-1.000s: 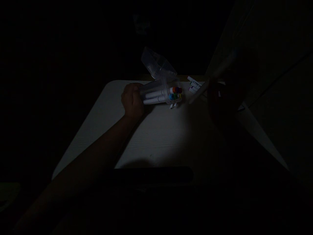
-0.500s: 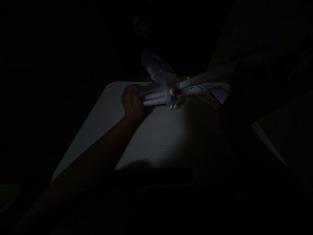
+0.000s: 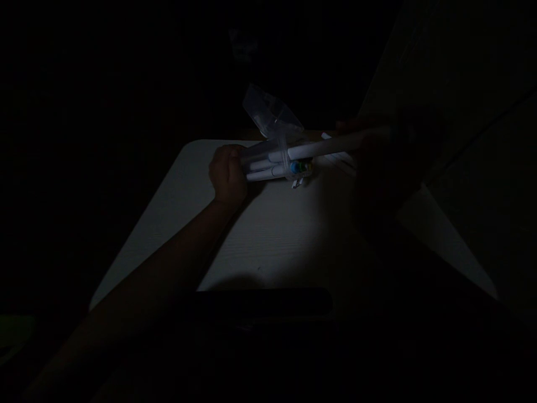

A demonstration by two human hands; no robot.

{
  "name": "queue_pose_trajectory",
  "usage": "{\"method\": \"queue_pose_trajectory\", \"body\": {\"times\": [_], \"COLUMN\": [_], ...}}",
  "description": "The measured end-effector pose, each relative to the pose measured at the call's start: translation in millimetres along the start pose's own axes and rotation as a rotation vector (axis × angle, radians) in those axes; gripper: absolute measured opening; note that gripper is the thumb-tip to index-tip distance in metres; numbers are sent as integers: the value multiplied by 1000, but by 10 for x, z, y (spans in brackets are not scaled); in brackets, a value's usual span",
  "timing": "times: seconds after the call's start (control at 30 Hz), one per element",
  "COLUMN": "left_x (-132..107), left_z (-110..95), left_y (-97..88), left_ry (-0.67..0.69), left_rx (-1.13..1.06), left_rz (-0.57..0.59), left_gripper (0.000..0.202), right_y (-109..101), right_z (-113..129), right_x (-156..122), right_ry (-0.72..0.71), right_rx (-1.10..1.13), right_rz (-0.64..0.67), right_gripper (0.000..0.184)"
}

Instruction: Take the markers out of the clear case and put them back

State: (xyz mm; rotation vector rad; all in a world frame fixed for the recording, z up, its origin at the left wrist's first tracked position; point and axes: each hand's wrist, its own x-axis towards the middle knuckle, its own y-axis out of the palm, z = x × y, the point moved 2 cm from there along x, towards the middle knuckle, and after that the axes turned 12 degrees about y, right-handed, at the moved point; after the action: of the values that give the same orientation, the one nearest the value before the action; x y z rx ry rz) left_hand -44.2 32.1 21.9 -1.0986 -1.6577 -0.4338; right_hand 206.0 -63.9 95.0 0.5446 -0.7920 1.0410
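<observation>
My left hand [image 3: 227, 174] is wrapped round the closed end of a clear plastic case [image 3: 260, 150], which lies on its side with its lid [image 3: 273, 112] flipped up. Inside are several white markers [image 3: 262, 174] with coloured ends, blue, green and yellow among them, facing right. In deep shadow, my right hand [image 3: 377, 173] grips another white marker [image 3: 323, 146]. That marker's left end reaches into the mouth of the case, over the other markers. The fingers of my right hand are barely visible.
The case is over a pale table [image 3: 268, 240] with rounded corners. More white markers [image 3: 338, 159] lie loose at the far right, partly behind my right hand. A dark slot [image 3: 264, 302] runs along the near edge. The surroundings are very dark.
My right hand has moved left, and its marker has gone from outside the case's mouth to partly inside. The phone-like dark rectangle at right is now hidden. My left hand holds still.
</observation>
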Motion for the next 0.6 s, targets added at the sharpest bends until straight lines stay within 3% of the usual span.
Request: {"method": "queue_pose_trajectory", "body": {"times": [0.07, 0.23, 0.37, 0.6], "left_x": [0, 9, 19, 11], "left_z": [3, 8, -13, -25], "left_y": [3, 18, 8, 7], "left_ry": [9, 26, 49, 45], "left_rx": [4, 12, 12, -5], "left_rz": [-10, -1, 23, 16], "left_gripper": [60, 65, 68, 64], "right_y": [35, 65, 67, 61], "right_z": [-25, -16, -77, -151], "right_x": [-49, -149, -180, -160], "right_ry": [-64, -13, 62, -8], "right_rx": [141, -167, -361, -328], "right_rz": [-56, 63, 139, 95], "right_gripper": [32, 29, 41, 38]}}
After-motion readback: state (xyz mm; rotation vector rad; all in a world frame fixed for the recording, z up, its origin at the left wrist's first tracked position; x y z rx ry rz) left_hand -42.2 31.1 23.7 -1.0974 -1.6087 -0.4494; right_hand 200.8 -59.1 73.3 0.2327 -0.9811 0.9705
